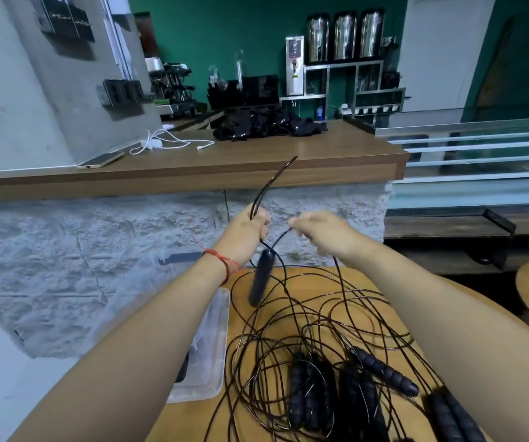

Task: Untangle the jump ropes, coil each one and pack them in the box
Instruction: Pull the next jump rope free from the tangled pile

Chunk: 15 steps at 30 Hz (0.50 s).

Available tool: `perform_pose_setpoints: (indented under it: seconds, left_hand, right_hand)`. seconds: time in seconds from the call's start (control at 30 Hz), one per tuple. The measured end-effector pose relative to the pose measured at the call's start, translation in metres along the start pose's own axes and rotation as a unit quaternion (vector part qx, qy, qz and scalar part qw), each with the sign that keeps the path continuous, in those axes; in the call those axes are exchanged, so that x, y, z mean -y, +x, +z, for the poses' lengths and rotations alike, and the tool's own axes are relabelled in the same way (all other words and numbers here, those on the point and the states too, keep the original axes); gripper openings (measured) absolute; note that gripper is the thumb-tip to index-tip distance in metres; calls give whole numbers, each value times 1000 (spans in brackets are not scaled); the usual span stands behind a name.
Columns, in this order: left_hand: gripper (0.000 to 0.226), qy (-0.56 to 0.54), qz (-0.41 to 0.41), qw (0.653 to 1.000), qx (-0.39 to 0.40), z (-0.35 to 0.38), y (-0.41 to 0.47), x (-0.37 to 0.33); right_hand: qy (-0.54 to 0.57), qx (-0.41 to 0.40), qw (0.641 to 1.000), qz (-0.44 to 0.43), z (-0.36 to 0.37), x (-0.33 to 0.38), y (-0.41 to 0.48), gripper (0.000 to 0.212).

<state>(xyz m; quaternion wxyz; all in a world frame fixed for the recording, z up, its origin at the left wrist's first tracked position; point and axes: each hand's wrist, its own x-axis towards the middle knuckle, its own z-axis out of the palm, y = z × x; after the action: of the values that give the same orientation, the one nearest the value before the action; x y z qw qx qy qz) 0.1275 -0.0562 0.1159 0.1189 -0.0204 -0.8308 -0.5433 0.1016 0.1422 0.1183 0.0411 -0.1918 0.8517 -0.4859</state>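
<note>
Fingers [263, 220] of my left hand [247, 232] curl round one cord [269, 183] above its dangling handle [260, 280] and my right hand [320, 234] pinches it further along, held high to part it from the jump ropes [304, 339] heaped mid-table [362, 317], the box [212, 330] at its left edge.

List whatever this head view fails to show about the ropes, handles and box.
1. Dangling handle: motion-blurred, surface unreadable.
2. Clear plastic box: mostly hidden behind the left forearm, contents unclear.
3. Lower-right handles: cut off by the bottom edge.
4. Cord gripped by left hand and right hand: its path through the rope tangle is lost in overlaps, as is the rope count.
</note>
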Motion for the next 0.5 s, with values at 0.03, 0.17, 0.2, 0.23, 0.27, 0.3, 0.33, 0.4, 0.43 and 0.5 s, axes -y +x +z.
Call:
perform_pose_setpoints:
  seconds: [0.03,0.17,0.2,0.23,0.27,0.3,0.33,0.4,0.43,0.5]
  left_hand:
    - [28,-21,-8,1000,-4,0,-3,4]
    - [29,-20,-3,999,-26,-9,-4,15]
    - [31,-18,-4,999,-28,-12,-3,16]
    - [32,-15,-8,999,-33,-14,-2,17]
    - [33,-19,-9,999,-40,-16,-1,15]
    - [33,-28,-8,998,-48,-17,0,13]
    - [33,-41,-4,998,-57,-18,2,9]
    - [31,-61,7,996,-70,-20,6,-2]
    - [31,-65,15,995,-71,-21,7,-7]
    - [31,-58,34,995,-69,-22,10,-17]
  right_hand:
    - [39,-37,998,11,-4,3,2,39]
    - [80,-137,987,33,-20,7,6,39]
    - [61,-145,987,28,-23,5,6,37]
    - [28,-143,989,23,-25,2,6,38]
    - [-15,-137,990,22,-26,0,5,40]
    - [-58,-132,989,23,-26,-4,6,42]
    - [-93,-130,987,24,-26,-9,7,42]
    - [-170,-114,978,36,-23,-19,11,39]
    - [-230,-100,967,44,-20,-23,12,34]
    - [-350,-77,932,50,-11,-32,12,17]
